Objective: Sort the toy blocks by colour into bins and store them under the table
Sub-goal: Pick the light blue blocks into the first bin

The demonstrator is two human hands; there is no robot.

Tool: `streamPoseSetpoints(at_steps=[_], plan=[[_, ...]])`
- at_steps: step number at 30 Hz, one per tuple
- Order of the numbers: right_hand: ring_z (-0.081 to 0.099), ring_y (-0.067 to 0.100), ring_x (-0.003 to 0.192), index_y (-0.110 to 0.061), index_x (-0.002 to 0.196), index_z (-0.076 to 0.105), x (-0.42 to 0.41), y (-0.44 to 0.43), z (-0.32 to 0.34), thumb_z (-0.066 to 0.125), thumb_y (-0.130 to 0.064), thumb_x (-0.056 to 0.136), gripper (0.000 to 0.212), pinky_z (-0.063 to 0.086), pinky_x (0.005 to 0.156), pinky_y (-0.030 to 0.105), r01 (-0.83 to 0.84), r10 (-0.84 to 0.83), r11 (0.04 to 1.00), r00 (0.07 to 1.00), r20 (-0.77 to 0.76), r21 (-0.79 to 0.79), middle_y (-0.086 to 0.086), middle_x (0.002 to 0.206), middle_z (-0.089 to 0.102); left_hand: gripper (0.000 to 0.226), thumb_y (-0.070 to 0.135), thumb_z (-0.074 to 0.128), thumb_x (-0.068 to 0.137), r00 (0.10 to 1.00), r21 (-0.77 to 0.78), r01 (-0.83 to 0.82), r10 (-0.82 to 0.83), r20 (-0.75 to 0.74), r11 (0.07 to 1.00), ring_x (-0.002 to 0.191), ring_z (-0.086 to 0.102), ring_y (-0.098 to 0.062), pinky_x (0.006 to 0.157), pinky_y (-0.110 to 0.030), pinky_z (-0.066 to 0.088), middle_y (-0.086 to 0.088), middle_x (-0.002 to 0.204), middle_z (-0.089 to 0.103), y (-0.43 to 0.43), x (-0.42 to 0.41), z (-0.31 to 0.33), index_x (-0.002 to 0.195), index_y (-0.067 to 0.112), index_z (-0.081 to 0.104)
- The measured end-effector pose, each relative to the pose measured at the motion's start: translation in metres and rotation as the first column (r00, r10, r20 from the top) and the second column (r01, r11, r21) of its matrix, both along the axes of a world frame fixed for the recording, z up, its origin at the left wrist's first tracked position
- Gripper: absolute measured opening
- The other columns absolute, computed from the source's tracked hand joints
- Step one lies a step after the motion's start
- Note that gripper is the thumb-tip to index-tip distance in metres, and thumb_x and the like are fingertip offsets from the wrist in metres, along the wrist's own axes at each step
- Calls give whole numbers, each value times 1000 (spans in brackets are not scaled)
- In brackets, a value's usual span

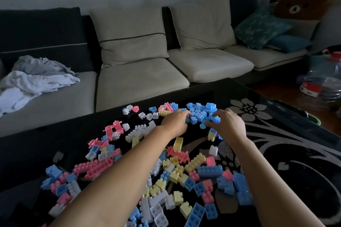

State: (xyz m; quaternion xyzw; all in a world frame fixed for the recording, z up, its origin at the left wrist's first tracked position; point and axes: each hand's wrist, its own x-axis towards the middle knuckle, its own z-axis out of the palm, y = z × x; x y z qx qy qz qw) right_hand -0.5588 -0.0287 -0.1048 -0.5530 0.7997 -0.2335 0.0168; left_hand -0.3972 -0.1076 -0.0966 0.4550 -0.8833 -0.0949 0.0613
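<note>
Several pink, blue, yellow and white toy blocks (191, 167) lie scattered over the black glass table (276, 153). At the far side a small heap of blue blocks (200, 112) is gathered together. My left hand (175, 121) reaches to the heap's left edge with fingers curled against the blocks. My right hand (228, 123) sits at the heap's right edge, fingers bent over a blue block (215, 119). Whether either hand actually holds a block is hidden by the fingers.
A sofa (140, 79) with cream cushions runs behind the table, with crumpled cloth (33, 79) at its left. A clear plastic container (324, 83) stands on the floor at right, and a brown bear plush (306, 2) sits on the sofa corner.
</note>
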Motion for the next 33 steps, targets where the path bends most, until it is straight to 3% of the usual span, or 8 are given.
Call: streamPoseSetpoints(at_steps=[6, 16, 20, 23, 25, 29, 31, 33], plan=[[55, 17, 99, -20, 123, 56, -1, -29, 1, 58, -70, 74, 71, 43, 74, 26, -51, 106, 968, 971, -213, 247, 4, 113, 54, 40, 25, 57, 91, 998, -29, -3, 1, -69, 1000, 107, 57, -22, 86, -37, 50, -6, 127, 54, -10, -6, -13, 127, 15, 43], [52, 15, 74, -12, 101, 61, 7, -41, 5, 60, -57, 82, 48, 30, 49, 22, -117, 214, 926, 946, -244, 358, 0, 83, 53, 24, 23, 63, 87, 991, -13, -11, 9, -133, 1000, 106, 57, -21, 89, -37, 48, -5, 117, 60, -9, -8, -14, 109, 14, 57], [56, 16, 76, -10, 100, 65, -1, -37, 10, 64, -54, 81, 48, 35, 52, 23, -153, 222, 911, 965, -142, 384, 3, 87, 62, 29, 22, 65, 86, 979, 117, -30, 53, -199, 993, 104, 59, -21, 91, -35, 48, -7, 115, 62, -2, -3, -14, 112, 11, 59], [50, 14, 61, -6, 92, 67, -12, -32, 15, 54, -42, 92, 38, 38, 51, 23, -169, 188, 912, 982, -15, 373, 3, 72, 56, 21, 24, 59, 91, 927, 222, -75, 151, -345, 972, 77, 59, -14, 68, -24, 45, -6, 89, 64, 1, 1, -10, 97, 5, 64], [56, 19, 68, -4, 88, 65, -19, -29, 15, 50, -23, 95, 25, 47, 58, 27, -141, 169, 921, 984, -48, 364, 4, 78, 59, 27, 30, 52, 95, 871, 326, -116, 253, -421, 938, 58, 47, -11, 55, -23, 36, -3, 70, 55, 2, 0, -4, 88, 5, 61], [59, 24, 90, -5, 88, 64, -26, -27, 18, 45, -4, 90, 19, 49, 69, 28, -114, 153, 920, 985, -77, 375, 7, 98, 63, 18, 19, 45, 98, 785, 526, -56, 363, -502, 848, 60, 45, -7, 53, -19, 37, -4, 90, 65, 10, -7, 9, 95, 10, 60], [60, 23, 103, -10, 116, 63, -25, -26, 23, 42, -5, 94, 31, 47, 78, 27, -133, 167, 931, 983, -73, 339, 3, 121, 60, 23, 13, 41, 98, 828, 459, -23, 274, -490, 888, 55, 44, -2, 50, -16, 34, -6, 96, 65, 14, -11, 10, 104, 11, 63], [61, 18, 99, -19, 111, 67, -24, -26, 24, 47, -14, 95, 26, 43, 72, 24, -158, 176, 952, 983, -48, 263, -2, 119, 63, 25, 15, 42, 99, 878, 339, 2, 161, -450, 941, 55, 47, -4, 50, -18, 36, -6, 95, 63, 16, -15, 7, 109, 13, 64]])
